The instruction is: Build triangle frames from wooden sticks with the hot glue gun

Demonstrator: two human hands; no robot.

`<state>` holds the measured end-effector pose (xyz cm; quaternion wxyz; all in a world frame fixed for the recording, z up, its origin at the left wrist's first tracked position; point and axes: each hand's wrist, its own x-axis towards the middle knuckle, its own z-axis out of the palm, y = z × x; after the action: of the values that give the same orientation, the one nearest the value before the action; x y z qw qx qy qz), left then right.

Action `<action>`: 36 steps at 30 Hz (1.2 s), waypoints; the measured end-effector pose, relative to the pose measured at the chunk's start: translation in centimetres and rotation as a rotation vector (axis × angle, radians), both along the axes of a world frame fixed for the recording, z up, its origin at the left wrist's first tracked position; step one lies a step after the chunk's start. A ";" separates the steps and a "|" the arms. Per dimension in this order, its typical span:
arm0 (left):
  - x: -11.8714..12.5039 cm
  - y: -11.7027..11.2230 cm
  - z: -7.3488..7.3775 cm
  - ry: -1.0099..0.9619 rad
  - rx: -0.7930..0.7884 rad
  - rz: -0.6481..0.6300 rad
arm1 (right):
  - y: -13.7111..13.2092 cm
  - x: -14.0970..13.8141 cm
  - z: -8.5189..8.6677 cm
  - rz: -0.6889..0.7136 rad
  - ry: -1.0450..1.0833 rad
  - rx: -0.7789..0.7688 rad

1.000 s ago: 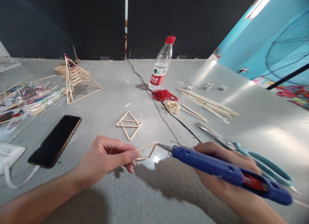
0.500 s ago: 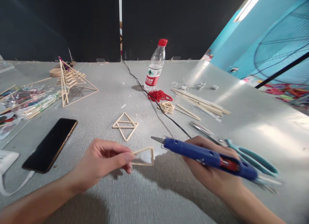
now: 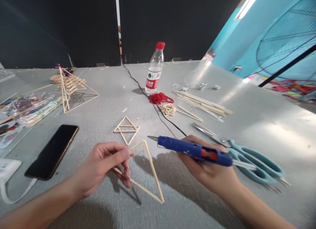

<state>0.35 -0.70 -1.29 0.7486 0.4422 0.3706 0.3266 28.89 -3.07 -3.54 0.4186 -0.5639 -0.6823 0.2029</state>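
Note:
My left hand (image 3: 108, 165) pinches a triangular frame of thin wooden sticks (image 3: 153, 168) between thumb and fingers, tilted above the table; part of it is hidden behind the fingers. In my right hand (image 3: 204, 169) is a blue hot glue gun (image 3: 182, 146), with a white glue stick (image 3: 244, 165) poking from its rear. Its metal nozzle points left, just above the frame's upper corner and apart from it. Beyond my left hand a flat star-like figure of sticks (image 3: 127, 130) lies on the table.
Teal-handled scissors (image 3: 256, 160) lie beside my right hand. Behind are a water bottle (image 3: 154, 69), red string (image 3: 160, 98), loose sticks (image 3: 204, 104) and a black cord (image 3: 140, 87). At left are a phone (image 3: 51, 151), a stick pyramid model (image 3: 74, 87) and plastic packets (image 3: 37, 107).
The stick frame has turned in my left hand, so a long side now slopes toward me. My right hand and the glue gun have moved left, closer to the frame. The view has shifted slightly.

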 end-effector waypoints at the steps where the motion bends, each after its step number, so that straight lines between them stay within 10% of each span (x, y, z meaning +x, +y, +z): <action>1: 0.1 0.0 0.0 -0.007 -0.016 -0.003 | 0.0 0.0 -0.1 0.008 0.043 -0.020; 36: 0.3 0.0 -0.1 -0.243 -0.119 -0.202 | -0.2 -1.1 -1.5 -0.250 0.245 -0.127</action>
<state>0.63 -0.74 -1.41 0.8418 0.3894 0.2496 0.2784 27.80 -3.30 -5.03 0.4840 -0.6408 -0.5366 0.2592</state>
